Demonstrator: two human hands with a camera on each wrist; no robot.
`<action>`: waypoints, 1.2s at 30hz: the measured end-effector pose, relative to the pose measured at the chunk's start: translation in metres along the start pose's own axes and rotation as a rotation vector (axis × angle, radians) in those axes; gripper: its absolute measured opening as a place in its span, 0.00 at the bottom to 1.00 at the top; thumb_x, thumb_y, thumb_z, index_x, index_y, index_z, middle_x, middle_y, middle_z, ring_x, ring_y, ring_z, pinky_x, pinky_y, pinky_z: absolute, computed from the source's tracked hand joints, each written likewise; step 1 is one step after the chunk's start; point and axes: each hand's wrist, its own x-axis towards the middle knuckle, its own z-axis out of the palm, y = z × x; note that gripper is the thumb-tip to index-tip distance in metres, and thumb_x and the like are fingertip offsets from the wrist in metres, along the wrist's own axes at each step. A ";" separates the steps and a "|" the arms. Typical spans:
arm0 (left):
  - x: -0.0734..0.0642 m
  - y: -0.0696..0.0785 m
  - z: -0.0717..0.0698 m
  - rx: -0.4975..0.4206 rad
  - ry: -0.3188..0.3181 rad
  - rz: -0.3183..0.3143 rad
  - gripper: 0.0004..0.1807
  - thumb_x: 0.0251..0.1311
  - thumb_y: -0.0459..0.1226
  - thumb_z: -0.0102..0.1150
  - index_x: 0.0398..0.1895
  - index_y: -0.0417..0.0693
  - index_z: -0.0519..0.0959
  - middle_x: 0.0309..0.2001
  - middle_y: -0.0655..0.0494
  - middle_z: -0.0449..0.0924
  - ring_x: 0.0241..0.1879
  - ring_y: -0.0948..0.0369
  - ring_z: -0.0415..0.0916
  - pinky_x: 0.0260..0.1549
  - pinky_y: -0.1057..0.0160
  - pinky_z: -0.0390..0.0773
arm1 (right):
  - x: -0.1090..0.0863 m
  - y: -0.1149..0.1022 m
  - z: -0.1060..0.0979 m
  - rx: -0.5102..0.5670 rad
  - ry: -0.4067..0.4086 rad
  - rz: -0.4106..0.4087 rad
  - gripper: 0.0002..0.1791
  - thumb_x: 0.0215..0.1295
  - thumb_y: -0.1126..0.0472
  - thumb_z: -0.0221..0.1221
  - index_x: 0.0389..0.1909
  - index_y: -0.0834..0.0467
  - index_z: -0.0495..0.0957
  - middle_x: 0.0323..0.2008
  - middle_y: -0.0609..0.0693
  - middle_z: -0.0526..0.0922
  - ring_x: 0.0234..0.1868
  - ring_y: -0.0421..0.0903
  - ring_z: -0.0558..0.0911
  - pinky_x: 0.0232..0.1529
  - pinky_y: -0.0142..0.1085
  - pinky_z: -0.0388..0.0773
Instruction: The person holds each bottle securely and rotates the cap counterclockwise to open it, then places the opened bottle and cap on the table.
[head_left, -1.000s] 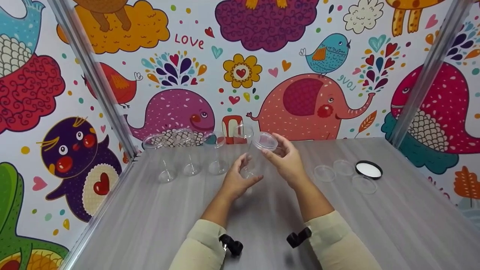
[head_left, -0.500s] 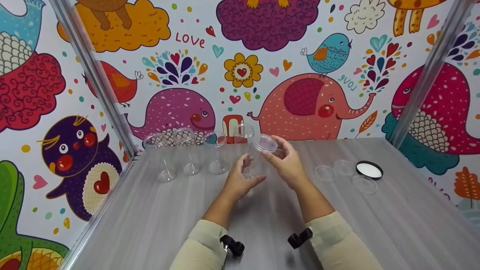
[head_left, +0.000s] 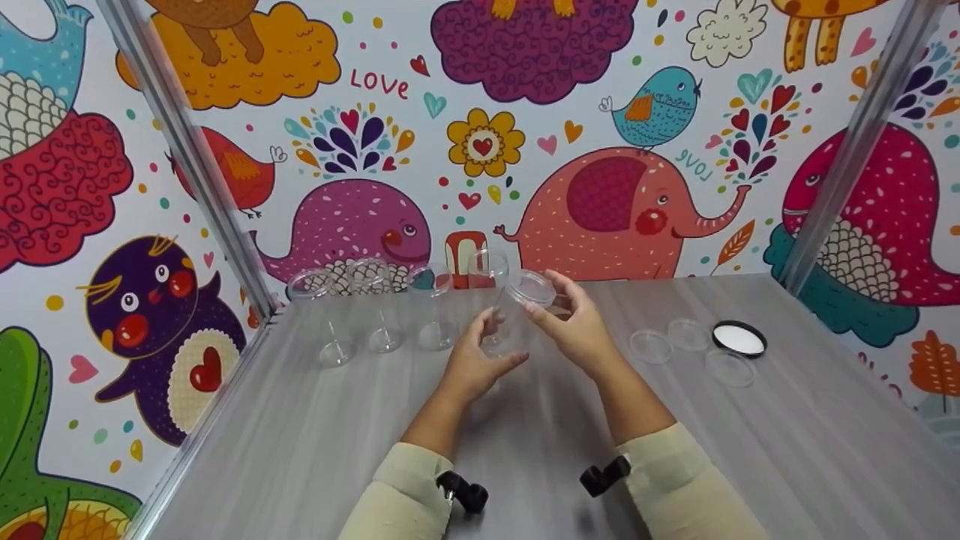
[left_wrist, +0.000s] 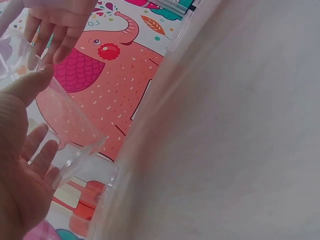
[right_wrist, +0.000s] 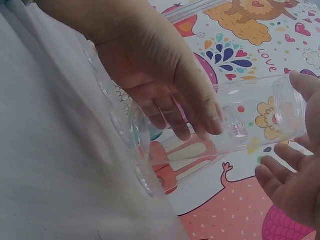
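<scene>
Between both hands is a clear plastic jar [head_left: 514,322], its top leaning slightly right in the head view. My left hand [head_left: 476,361] holds it low down, thumb on the near side and fingers beyond. A clear round lid [head_left: 532,286] sits at the jar's mouth, and my right hand [head_left: 576,324] grips its edge between thumb and fingers. The left wrist view shows the jar's base end [left_wrist: 75,145] beside the left fingers. In the right wrist view the right thumb [right_wrist: 304,84] touches the rim end. Whether the lid is fully seated cannot be told.
Several clear jars stand along the back left, such as one jar [head_left: 433,307], with another jar [head_left: 489,264] right behind the held one. To the right lie clear lids [head_left: 651,346] and a black-rimmed white lid [head_left: 739,340]. Patterned walls enclose the grey table [head_left: 300,450].
Both hands stay at nearly the same place on the jar and lid. Only very slight shifts of hands and view are visible.
</scene>
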 end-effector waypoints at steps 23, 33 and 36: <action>-0.005 0.003 0.000 0.095 -0.027 0.007 0.52 0.53 0.50 0.83 0.81 0.60 0.65 0.75 0.57 0.74 0.77 0.48 0.70 0.74 0.37 0.74 | -0.004 -0.008 -0.008 -0.210 0.041 -0.086 0.26 0.68 0.45 0.71 0.65 0.46 0.85 0.67 0.49 0.82 0.65 0.52 0.81 0.61 0.49 0.85; -0.003 0.002 -0.002 0.062 -0.064 -0.010 0.55 0.50 0.56 0.83 0.81 0.62 0.64 0.76 0.59 0.74 0.78 0.50 0.69 0.75 0.37 0.72 | -0.006 -0.012 -0.010 -0.024 -0.093 -0.084 0.23 0.72 0.61 0.59 0.66 0.45 0.84 0.76 0.43 0.75 0.81 0.52 0.69 0.78 0.57 0.71; -0.002 0.002 -0.002 0.054 -0.062 -0.015 0.55 0.49 0.55 0.84 0.81 0.63 0.65 0.76 0.59 0.74 0.78 0.51 0.69 0.75 0.38 0.73 | -0.006 -0.013 -0.009 -0.004 -0.097 -0.090 0.24 0.72 0.62 0.58 0.65 0.46 0.84 0.78 0.44 0.74 0.82 0.53 0.69 0.78 0.57 0.71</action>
